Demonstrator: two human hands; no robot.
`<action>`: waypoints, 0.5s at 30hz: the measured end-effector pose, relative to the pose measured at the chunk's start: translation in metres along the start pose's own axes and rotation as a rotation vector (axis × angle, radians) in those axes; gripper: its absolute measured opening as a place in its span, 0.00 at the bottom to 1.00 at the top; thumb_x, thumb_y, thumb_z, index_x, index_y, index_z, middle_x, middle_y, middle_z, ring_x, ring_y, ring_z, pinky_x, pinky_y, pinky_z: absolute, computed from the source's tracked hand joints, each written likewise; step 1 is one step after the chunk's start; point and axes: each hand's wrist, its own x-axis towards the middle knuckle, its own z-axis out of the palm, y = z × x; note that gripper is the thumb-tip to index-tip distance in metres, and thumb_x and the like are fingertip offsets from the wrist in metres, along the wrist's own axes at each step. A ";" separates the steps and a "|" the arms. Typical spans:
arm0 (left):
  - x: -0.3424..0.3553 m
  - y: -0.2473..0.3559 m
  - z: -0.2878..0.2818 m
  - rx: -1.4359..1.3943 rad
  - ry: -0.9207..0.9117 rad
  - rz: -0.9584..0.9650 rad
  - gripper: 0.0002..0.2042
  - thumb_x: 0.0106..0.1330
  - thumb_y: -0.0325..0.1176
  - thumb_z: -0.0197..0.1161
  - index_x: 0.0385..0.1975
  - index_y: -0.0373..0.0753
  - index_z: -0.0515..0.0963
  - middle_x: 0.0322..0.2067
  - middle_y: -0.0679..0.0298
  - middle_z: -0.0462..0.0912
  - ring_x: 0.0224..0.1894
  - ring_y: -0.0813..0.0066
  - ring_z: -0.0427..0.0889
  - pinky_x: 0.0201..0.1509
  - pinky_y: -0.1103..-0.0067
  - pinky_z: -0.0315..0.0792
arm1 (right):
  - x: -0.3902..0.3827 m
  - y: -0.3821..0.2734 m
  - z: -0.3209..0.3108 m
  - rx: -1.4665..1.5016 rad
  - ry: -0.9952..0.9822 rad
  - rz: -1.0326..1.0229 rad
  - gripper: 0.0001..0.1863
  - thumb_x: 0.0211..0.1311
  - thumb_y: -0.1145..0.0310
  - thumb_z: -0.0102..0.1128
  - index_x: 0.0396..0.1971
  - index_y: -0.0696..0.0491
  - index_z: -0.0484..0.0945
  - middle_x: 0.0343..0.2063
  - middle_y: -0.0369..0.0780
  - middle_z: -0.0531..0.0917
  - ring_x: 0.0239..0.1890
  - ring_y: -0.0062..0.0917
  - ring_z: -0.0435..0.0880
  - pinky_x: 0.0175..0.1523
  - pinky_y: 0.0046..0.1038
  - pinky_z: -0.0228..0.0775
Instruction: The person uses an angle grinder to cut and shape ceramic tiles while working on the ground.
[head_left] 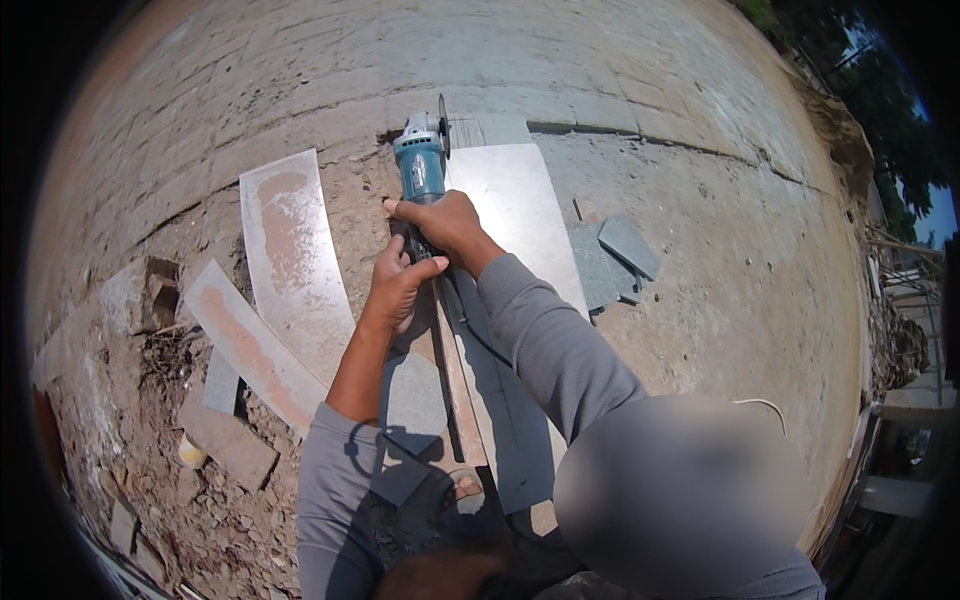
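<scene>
A teal angle grinder [420, 170] with a silver head points away from me, its thin disc [444, 128] standing upright on the right side. My right hand [450, 228] wraps around the grinder's body. Lower down, my left hand [398, 283] grips its dark rear end. Just right of the tool lies a long pale stone slab [515, 215], the disc near its far left corner; whether they touch, I cannot tell. A dark power cord [478, 338] trails back across the slab under my right arm.
Two long pale slabs [295, 225] [250, 345] rest on the left over rubble [240, 530]. Broken grey tile pieces [625, 245] lie right of the work slab, and another grey tile [413, 395] sits below my left hand. Paved ground [700, 270] stretches beyond and right.
</scene>
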 end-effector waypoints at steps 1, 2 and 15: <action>0.000 0.000 0.000 -0.002 0.002 -0.001 0.30 0.58 0.26 0.66 0.61 0.33 0.62 0.46 0.62 0.77 0.43 0.80 0.79 0.45 0.83 0.74 | 0.000 0.000 0.000 -0.001 -0.003 -0.015 0.33 0.41 0.43 0.74 0.25 0.64 0.83 0.25 0.48 0.85 0.28 0.32 0.86 0.34 0.30 0.76; 0.000 0.001 -0.001 -0.007 -0.003 -0.014 0.32 0.57 0.25 0.66 0.62 0.32 0.61 0.47 0.59 0.76 0.46 0.76 0.78 0.49 0.81 0.73 | 0.001 0.001 0.000 -0.005 -0.002 -0.014 0.33 0.41 0.43 0.74 0.25 0.64 0.83 0.25 0.48 0.85 0.28 0.32 0.86 0.34 0.30 0.76; -0.001 0.002 0.001 -0.013 0.001 -0.023 0.32 0.58 0.25 0.66 0.63 0.33 0.60 0.49 0.61 0.76 0.47 0.76 0.78 0.54 0.79 0.72 | 0.000 -0.003 -0.002 0.007 -0.014 0.009 0.27 0.44 0.51 0.77 0.26 0.64 0.81 0.24 0.44 0.83 0.22 0.24 0.82 0.26 0.25 0.73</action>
